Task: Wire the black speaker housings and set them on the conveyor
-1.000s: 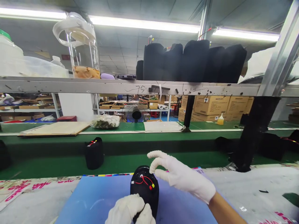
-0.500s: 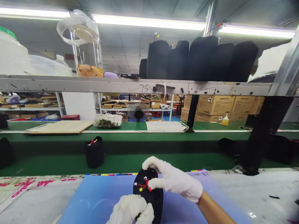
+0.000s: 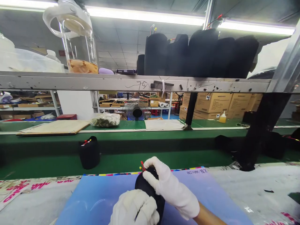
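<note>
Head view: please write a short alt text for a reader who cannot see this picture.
Two white-gloved hands hold a black fabric-covered cylinder over a blue mat: the left hand grips its lower part, the right hand covers its top, where red wires stick out. Behind, another black cylinder stands on a green conveyor belt.

Both my hands wear white gloves: my left hand and my right hand are white against the black fabric cylinder between them. Its wires are red with yellow tips. Under it lies a plain blue mat with a multicoloured strip along its far edge. The counter is grey with pink lettering. Past its far edge runs a green belt, carrying another black cylinder with red wires.
</note>
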{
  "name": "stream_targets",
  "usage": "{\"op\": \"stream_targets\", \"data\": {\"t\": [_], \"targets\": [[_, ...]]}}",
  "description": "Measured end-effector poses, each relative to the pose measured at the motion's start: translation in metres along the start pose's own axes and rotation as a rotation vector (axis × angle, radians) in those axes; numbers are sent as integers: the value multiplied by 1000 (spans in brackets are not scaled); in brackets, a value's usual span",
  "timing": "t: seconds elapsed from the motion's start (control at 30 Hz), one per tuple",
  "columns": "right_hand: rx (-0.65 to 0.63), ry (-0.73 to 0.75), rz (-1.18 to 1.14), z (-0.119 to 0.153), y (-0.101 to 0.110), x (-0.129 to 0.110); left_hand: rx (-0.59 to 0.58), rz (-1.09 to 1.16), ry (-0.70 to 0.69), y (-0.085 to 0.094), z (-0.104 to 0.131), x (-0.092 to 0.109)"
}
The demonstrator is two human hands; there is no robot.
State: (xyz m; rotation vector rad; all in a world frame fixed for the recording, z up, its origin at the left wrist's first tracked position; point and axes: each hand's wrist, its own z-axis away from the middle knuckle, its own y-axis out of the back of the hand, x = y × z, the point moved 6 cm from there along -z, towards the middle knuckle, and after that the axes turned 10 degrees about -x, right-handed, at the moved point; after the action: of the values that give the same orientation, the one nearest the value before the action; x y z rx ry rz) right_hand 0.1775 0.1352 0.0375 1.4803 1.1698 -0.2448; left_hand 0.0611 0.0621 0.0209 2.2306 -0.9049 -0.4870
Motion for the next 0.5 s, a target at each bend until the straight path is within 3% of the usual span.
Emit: {"op": "stream_targets", "data": {"t": [0.2,0.27,0.33,0.43,0.5], "targets": [[-147,-23,-66,19,26,2,-99,114,65,3,-16,-12],[52,55,-32,41,45,12,-104,138,61,3,-17,-15],[235,241,33,69,52,19,-91,161,56,3,-18,-16],[308,473,122,99,35,21,-40,181,40,0,-19,-15],[295,587,163,102,21,13,11,178,30,0,-20,-13]]}}
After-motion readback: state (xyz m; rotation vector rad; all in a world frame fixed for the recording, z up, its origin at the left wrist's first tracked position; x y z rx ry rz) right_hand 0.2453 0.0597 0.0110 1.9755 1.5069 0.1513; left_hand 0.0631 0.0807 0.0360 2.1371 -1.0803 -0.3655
